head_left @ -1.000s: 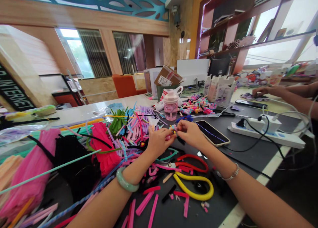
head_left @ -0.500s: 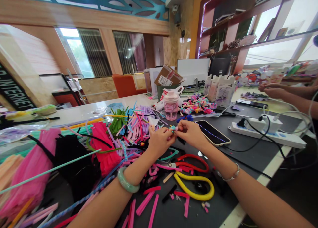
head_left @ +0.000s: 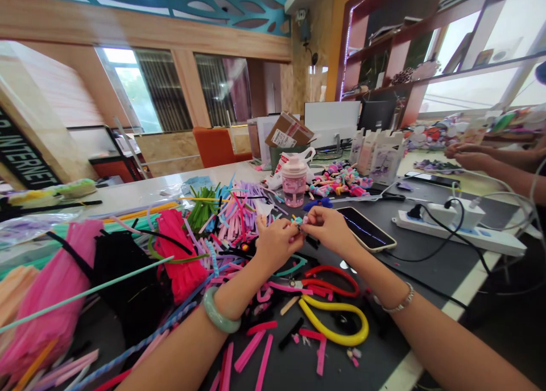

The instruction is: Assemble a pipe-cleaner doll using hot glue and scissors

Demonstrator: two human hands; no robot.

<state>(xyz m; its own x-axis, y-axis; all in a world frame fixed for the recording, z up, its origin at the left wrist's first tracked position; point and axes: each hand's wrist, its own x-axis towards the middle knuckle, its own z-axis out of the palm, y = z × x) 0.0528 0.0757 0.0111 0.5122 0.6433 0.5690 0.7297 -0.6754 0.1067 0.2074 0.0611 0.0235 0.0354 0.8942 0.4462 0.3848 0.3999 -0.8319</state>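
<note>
A small teal-and-pink chenille twist (head_left: 299, 222), light and pliable and best taken by its wire stem, is clamped in the pinched grip of the left hand (head_left: 278, 244) and right hand (head_left: 328, 229), above the worktop (head_left: 426, 266), beside a smartphone (head_left: 365, 228); cut pipe cleaners (head_left: 239, 215) lie heaped leftward.

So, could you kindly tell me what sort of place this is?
Probably a handicraft workshop: bundles of chenille pipe cleaners, red-handled scissors, and a co-worker's hands working at the same bench.
</note>
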